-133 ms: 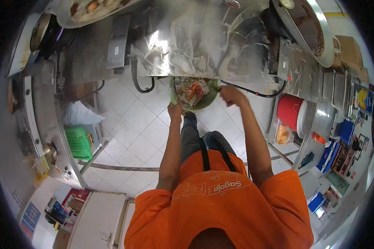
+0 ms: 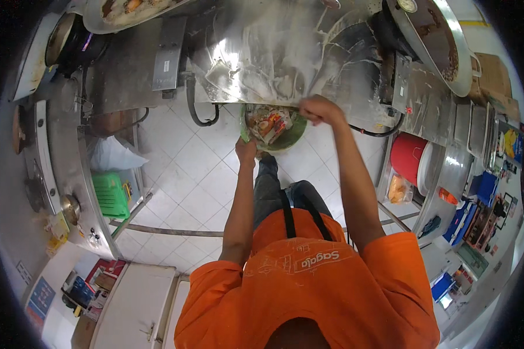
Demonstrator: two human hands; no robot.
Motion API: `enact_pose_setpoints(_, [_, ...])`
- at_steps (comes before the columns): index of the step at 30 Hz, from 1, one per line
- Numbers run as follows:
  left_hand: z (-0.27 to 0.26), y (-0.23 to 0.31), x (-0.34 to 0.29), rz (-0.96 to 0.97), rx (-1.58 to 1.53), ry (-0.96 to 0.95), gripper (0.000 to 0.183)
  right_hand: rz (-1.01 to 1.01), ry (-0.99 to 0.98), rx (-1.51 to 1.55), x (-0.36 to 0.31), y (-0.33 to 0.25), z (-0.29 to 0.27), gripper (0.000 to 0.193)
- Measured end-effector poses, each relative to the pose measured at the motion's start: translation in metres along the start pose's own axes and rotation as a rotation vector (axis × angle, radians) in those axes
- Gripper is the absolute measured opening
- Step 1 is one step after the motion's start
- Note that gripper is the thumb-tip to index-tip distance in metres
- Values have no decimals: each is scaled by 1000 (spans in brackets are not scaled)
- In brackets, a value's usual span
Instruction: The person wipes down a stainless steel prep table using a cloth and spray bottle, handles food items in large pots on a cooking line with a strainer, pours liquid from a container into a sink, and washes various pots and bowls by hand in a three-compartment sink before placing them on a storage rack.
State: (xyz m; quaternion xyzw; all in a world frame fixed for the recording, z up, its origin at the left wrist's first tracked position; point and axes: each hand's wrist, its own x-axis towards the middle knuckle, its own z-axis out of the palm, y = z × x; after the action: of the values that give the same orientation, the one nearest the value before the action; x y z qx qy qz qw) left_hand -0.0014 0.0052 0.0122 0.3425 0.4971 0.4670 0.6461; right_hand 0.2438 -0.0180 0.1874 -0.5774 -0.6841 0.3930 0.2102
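A green tub [image 2: 297,135] sits below the front edge of the steel counter [image 2: 262,70], with crumpled wrappers and plastic [image 2: 269,123] inside it. My left hand [image 2: 246,149] is closed on the tub's near left rim. Over at the counter's front edge, just above the tub's right side, my right hand [image 2: 323,110] is closed; whatever lies within its fingers is hidden. Wet, whitish smears cover the counter top in front of it.
Large pans of liquid stand at the far left [image 2: 108,23] and far right [image 2: 461,75] of the counter. Black hoses [image 2: 201,121] hang from its front. Side shelves hold a green crate [image 2: 112,195] and a red container [image 2: 406,156]. Tiled floor [image 2: 186,174] lies below.
My right hand has risen from beside the tub, up and slightly left, to the counter edge. My left hand stays on the tub's rim.
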Motion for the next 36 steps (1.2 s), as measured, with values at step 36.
enact_pose_setpoints(36, [-30,-22,-22,-46,-320,67,37,103,486,-638,53,-92,160,52])
